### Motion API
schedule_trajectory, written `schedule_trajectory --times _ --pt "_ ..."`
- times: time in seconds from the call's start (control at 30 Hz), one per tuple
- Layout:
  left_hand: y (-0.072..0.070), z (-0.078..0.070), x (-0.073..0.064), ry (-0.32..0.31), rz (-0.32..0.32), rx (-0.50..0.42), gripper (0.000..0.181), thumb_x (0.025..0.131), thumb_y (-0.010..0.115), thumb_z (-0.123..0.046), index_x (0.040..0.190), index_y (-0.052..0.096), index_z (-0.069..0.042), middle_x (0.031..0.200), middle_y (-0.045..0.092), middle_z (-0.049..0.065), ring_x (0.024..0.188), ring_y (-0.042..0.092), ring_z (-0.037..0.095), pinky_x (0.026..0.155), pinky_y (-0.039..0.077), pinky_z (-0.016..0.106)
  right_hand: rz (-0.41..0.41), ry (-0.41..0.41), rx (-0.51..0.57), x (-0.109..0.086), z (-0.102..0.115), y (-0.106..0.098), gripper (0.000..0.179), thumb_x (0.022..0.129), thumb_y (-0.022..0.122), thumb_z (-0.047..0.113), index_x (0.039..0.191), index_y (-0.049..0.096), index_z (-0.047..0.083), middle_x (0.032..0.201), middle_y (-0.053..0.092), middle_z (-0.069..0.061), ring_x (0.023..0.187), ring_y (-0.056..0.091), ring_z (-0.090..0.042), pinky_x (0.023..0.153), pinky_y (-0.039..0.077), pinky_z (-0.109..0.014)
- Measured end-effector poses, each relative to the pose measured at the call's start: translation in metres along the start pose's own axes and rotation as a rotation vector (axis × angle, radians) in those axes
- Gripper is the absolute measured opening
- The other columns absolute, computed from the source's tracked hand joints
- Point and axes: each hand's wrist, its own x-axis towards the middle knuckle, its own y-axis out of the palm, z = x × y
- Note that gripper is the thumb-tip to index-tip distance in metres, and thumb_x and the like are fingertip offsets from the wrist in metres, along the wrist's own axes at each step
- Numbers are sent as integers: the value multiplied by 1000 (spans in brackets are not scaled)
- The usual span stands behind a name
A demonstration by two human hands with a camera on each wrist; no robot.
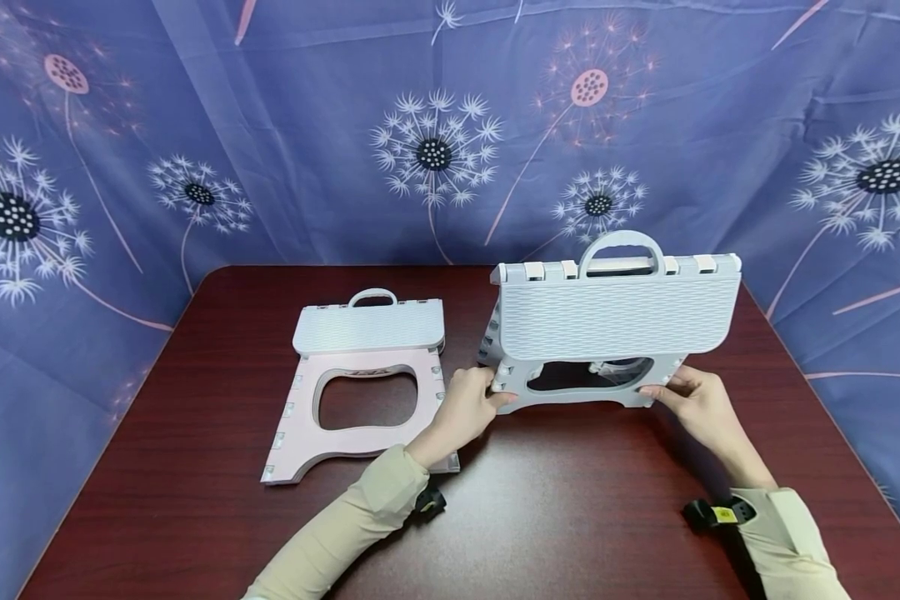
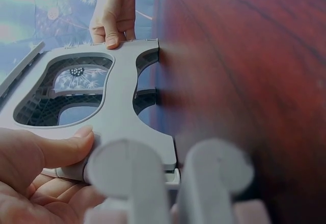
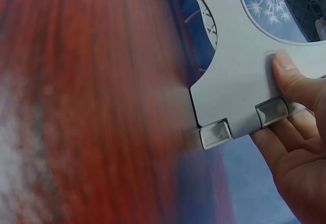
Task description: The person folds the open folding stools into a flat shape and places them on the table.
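Observation:
A light-grey folding step stool [image 1: 615, 317] is on the right half of the table, its seat panel slanting down at the front and its arched handle on top. My left hand [image 1: 461, 408] grips the lower left edge of its front leg panel, thumb [image 2: 76, 145] on the face and fingers behind. At the opposite edge my right hand [image 1: 697, 408] pinches the same panel, its thumb [image 3: 293, 79] on the front and fingers underneath. A pale pink folding step stool [image 1: 360, 442] with a whitish top panel is to the left, close to my left forearm.
The dark red wooden table [image 1: 540, 517] meets a blue dandelion-print cloth [image 1: 330, 133] at the back and both sides. In the left wrist view, blurred pale rounded parts [image 2: 214, 168] fill the near foreground.

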Motion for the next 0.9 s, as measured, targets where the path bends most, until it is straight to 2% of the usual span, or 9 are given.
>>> schedule_trajectory --times 0.2,0.63,0.7,0.9 --pt "0 1 2 17 4 13 17 80 77 -18 74 69 -3 65 69 4 53 39 4 50 36 17 1 2 -2 0 0 0 13 74 70 -18 86 66 -17 75 65 31 68 57 15 58 42 -9" --pt "-1 1 3 12 24 -5 15 81 77 -18 79 72 -4 72 73 6 55 41 3 51 37 17 -7 -9 -9 -1 0 -1 14 73 70 -19 85 66 -16 74 65 30 67 57 15 57 42 -10" --pt "-1 1 3 8 24 -7 15 81 77 -18 79 72 -4 72 73 5 55 41 3 51 37 17 -6 -15 1 -1 -3 -1 14 73 70 -19 85 66 -15 74 65 30 67 57 14 57 42 -10" --pt "-1 1 2 -15 23 -22 17 81 77 -19 76 71 -4 69 72 6 53 40 3 51 36 16 4 -7 27 -1 -30 2 15 73 71 -17 87 68 -13 77 65 32 70 58 15 59 43 -8"
